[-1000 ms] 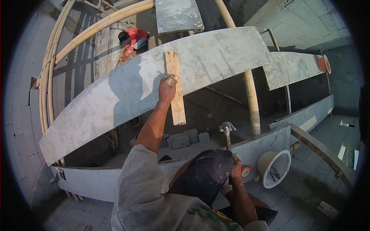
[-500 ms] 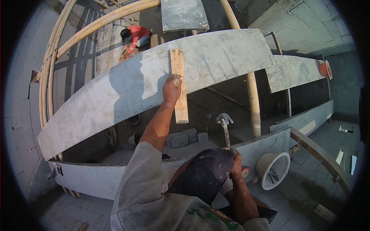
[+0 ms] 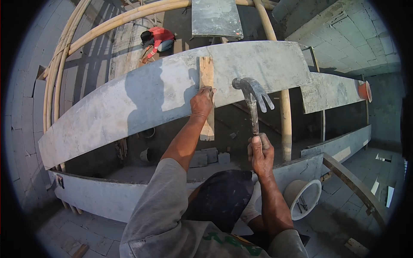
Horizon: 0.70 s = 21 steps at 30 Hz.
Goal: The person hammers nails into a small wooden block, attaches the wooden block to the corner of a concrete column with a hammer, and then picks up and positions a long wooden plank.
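My left hand (image 3: pixel 202 102) is closed at the middle of a short wooden board (image 3: pixel 207 71). The board's upper part lies against a large grey panel (image 3: pixel 258 62), and its lower end hangs past the panel's near edge. Whether a nail sits between the left fingertips is too small to tell. In my right hand (image 3: pixel 261 155) a claw hammer (image 3: pixel 252 107) is gripped by its handle, held upright with its head raised and its claw pointing right. The hammer is apart from the board.
A grey panel wall (image 3: pixel 99 200) runs across in front of me. Bamboo poles (image 3: pixel 285 120) stand around the frame. A white bucket (image 3: pixel 316 189) holding metal pieces hangs at right; an orange bucket (image 3: pixel 365 91) is farther off. Another person (image 3: pixel 160 39) crouches beyond the panel.
My right hand has lifted the hammer up and forward from beside the knee. The left hand stays at the board. The view has shifted slightly.
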Each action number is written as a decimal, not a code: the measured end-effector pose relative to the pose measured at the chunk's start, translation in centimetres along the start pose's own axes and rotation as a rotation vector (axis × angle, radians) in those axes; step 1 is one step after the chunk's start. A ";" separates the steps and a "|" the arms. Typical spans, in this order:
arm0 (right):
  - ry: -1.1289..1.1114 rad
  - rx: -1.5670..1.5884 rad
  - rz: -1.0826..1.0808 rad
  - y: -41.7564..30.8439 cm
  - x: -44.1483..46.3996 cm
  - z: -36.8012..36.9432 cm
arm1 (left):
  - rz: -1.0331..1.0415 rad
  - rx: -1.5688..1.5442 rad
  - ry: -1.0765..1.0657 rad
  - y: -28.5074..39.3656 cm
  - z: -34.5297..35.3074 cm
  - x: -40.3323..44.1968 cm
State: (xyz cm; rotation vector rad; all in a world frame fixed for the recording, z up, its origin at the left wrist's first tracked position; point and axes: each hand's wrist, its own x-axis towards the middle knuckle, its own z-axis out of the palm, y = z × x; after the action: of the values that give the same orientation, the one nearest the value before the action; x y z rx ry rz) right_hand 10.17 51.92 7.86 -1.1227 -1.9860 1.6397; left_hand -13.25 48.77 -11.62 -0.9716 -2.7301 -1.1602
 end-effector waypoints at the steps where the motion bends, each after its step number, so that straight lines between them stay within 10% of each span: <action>1: -0.016 0.015 -0.020 -0.5 0.6 0.8 | 0.003 -0.015 0.000 0.0 -0.1 0.0; 8: -0.060 -0.405 -0.120 3.0 4.8 4.6 | 0.031 0.013 -0.039 -0.1 -0.7 -0.3; 21: -0.052 -0.041 -0.283 -2.8 2.8 3.6 | 0.013 -0.058 -0.018 0.8 -0.6 -0.2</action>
State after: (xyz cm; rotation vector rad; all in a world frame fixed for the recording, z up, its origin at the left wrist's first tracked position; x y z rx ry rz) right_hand 4.94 51.50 8.86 -0.7751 -2.1080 1.5000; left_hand -12.76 48.64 -10.74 -1.0099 -2.7142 -1.2410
